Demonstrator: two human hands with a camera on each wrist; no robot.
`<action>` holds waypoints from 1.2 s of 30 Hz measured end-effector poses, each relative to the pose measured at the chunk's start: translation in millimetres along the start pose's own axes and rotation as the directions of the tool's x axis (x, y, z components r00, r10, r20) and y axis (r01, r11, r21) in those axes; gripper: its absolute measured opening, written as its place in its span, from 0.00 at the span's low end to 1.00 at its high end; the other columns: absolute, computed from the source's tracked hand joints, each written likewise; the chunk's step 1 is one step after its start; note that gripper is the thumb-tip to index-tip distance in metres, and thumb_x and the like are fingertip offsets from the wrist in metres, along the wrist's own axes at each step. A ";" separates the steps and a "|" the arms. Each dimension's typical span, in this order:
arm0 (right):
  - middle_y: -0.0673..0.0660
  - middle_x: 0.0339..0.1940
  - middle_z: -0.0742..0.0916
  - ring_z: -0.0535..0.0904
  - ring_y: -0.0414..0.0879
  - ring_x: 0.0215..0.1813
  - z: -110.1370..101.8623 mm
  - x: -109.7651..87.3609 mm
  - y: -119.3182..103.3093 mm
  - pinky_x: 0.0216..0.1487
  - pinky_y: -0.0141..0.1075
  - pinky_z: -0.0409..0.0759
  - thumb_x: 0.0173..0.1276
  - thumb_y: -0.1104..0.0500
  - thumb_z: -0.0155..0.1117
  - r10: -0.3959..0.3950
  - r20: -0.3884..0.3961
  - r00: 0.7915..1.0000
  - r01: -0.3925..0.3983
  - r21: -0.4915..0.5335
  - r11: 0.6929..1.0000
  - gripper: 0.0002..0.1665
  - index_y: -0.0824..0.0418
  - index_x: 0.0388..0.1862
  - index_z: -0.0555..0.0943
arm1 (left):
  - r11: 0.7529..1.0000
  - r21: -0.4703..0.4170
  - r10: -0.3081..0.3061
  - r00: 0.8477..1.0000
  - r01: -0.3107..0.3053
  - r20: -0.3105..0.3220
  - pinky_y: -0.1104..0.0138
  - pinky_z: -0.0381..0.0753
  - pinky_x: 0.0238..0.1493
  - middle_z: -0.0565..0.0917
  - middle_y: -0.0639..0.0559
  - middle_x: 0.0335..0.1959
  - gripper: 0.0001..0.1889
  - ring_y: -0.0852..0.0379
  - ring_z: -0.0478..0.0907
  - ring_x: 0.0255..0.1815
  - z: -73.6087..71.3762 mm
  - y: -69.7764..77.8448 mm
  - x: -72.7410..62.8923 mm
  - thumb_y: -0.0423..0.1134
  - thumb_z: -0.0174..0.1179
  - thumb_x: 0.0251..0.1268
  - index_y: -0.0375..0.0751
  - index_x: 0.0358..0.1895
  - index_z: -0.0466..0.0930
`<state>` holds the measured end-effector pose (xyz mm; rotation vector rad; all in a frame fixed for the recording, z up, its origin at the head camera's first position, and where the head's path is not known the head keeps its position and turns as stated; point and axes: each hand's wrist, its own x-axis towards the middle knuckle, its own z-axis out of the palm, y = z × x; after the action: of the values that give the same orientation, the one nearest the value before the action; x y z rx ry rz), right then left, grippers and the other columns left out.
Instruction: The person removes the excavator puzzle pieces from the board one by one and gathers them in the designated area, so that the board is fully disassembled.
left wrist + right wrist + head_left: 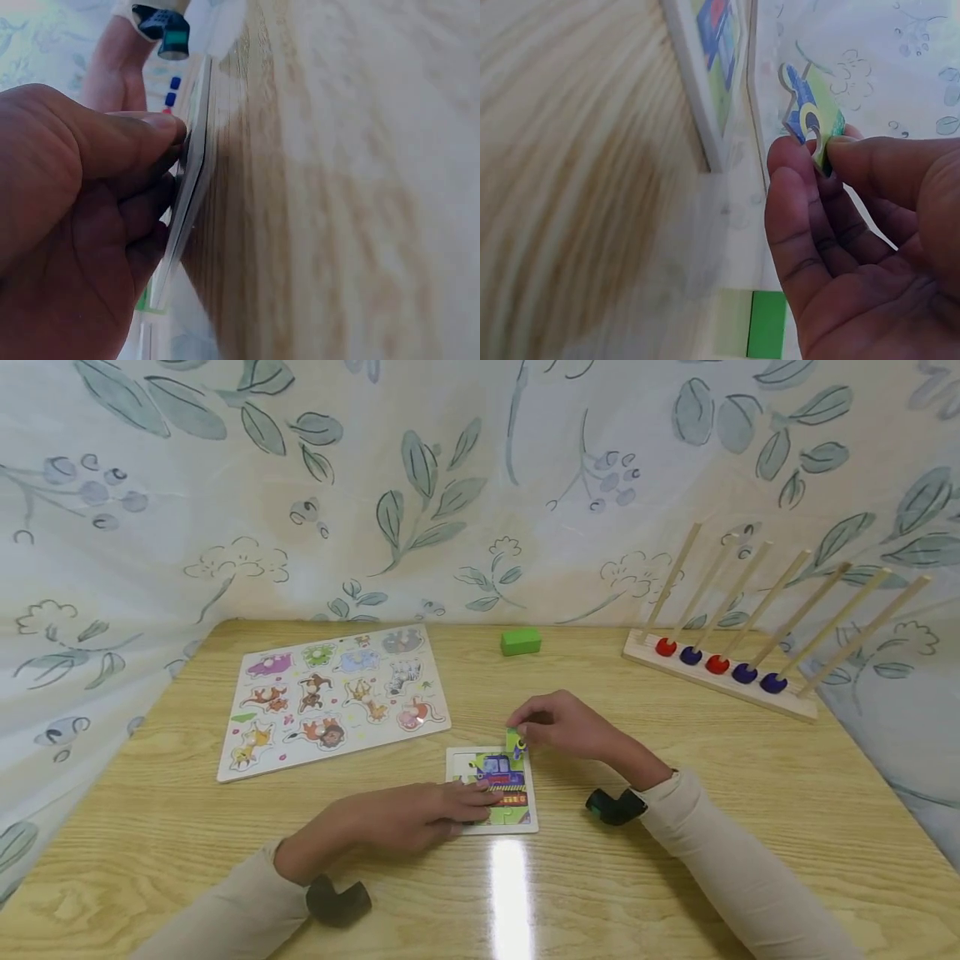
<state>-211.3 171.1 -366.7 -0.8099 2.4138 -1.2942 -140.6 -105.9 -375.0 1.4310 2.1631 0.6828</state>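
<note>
A small jigsaw puzzle [505,789] in a white frame lies on the table, its picture a blue truck on green. My left hand [420,814] rests its extended fingers on the puzzle's left and lower part, hiding some of it. In the left wrist view, the fingertips meet the top of the thin frame [196,150]. My right hand [564,724] pinches a puzzle piece [810,112] between thumb and fingers, over the frame's upper right corner. The piece is green and blue with a yellow ring and is tilted up. At the puzzle's upper left, a pale spot shows bare backing.
Behind to the left lies a white peg board [337,693] with animal pieces. A green block [521,642] sits at the back. On the right stands a wooden rack [720,675] with upright rods and red and blue beads. A patterned cloth [480,485] hangs behind the table.
</note>
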 end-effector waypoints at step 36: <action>0.56 0.36 0.87 0.82 0.47 0.35 -31.6 -10.6 15.5 0.40 0.38 0.81 0.70 0.70 0.58 0.166 0.036 0.985 -0.164 -0.043 0.985 0.10 0.69 0.46 0.84 | 0.999 0.039 -0.035 0.999 0.036 -0.036 0.58 0.54 0.73 0.59 0.51 0.75 0.23 0.51 0.49 0.76 3.5 0.4 4.9 0.31 0.47 0.75 0.38 0.71 0.66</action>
<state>-223.6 205.3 -362.1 -0.6238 2.4250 -1.1601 -139.9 -100.7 -378.0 1.4071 2.2357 0.6610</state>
